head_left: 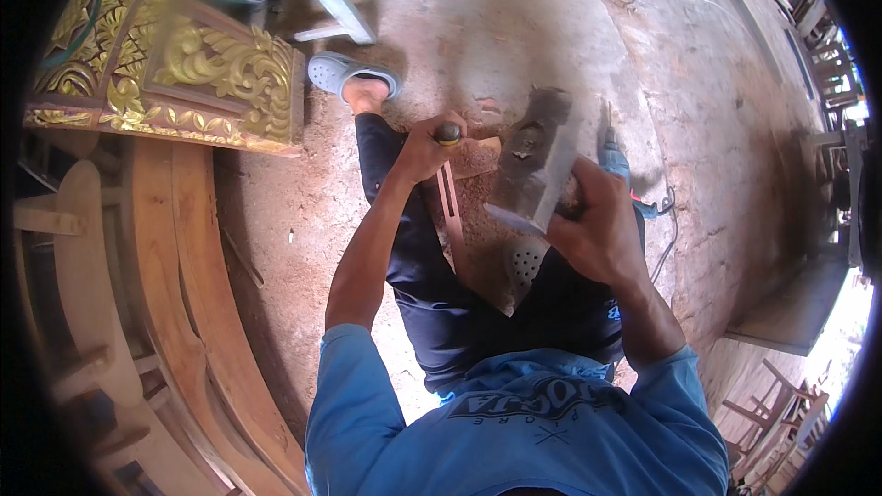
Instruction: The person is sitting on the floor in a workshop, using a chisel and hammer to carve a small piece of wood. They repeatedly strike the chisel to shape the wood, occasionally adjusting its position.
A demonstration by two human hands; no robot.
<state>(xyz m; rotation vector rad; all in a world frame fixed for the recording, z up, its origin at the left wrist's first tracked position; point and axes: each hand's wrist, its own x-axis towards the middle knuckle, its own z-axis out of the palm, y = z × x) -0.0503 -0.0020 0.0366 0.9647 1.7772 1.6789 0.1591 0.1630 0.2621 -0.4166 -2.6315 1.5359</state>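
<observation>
Carved panel: at 10 o'clock, gilt scrollwork on a wooden frame.
Left hand: at 12 o'clock, fingers wrapped round the banded handle.
Banded handle: at 12 o'clock in the left fist, seen end-on, dark with a yellow ring. Probably light, stiff and easily steadied; best held below the ring, clear of the butt. Any blade is hidden.
Slotted wood: near the dial's centre, between the legs, narrow and pinkish. Judged rigid, though its thin walls beside the slots may split — the solid part is the safer hold.
Wood block: at 1 o'clock, just beside the left hand; it looks dry and firm.
Axe-headed tool: at 2 o'clock, blurred, broad-headed with a flared lower edge. Likely heavy and top-weighted — best taken by the haft, away from that edge.
Right hand: at 3 o'clock, clenched on the axe-headed tool; the haft is mostly concealed.
Power drill: between 2 and 3 o'clock, on the floor beyond the right hand.
</observation>
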